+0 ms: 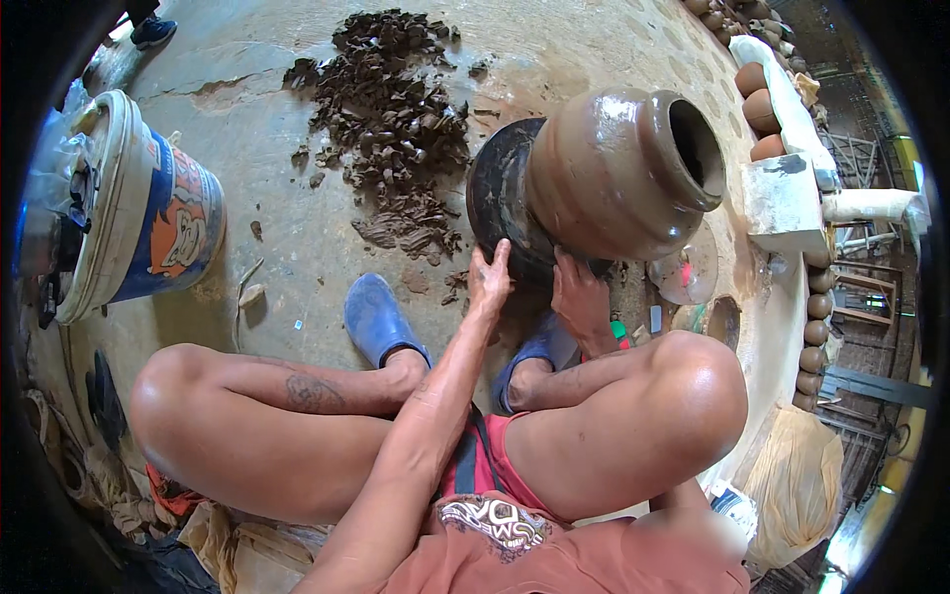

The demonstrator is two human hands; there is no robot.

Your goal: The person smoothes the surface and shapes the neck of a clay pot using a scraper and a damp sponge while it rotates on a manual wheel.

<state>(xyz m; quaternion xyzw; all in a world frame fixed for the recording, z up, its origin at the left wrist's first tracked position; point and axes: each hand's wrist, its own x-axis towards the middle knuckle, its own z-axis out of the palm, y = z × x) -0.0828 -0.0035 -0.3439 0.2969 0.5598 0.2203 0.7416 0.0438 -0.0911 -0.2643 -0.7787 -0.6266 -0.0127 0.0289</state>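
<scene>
A large wet brown clay pot (614, 168) with a rounded belly and wide mouth stands on a dark round pottery wheel (492, 183), beyond my feet and right of centre. My left hand (492, 275) grips the wheel's near left rim, fingers bent over the edge. To its right, my right hand (582, 299) is closed against the near rim below the pot; its fingertips are partly hidden there. Neither hand touches the pot's wall. Dark clay scraps (391, 99) lie in a heap on the floor left of the wheel.
A white and blue bucket (183, 213) with plastic bags on top stands at the left. A clear round container (685, 272) and small items sit right of the wheel. Rounded clay pots (760, 111) and a white block (785, 201) line the right. Another person's shoe (154, 31) shows far left.
</scene>
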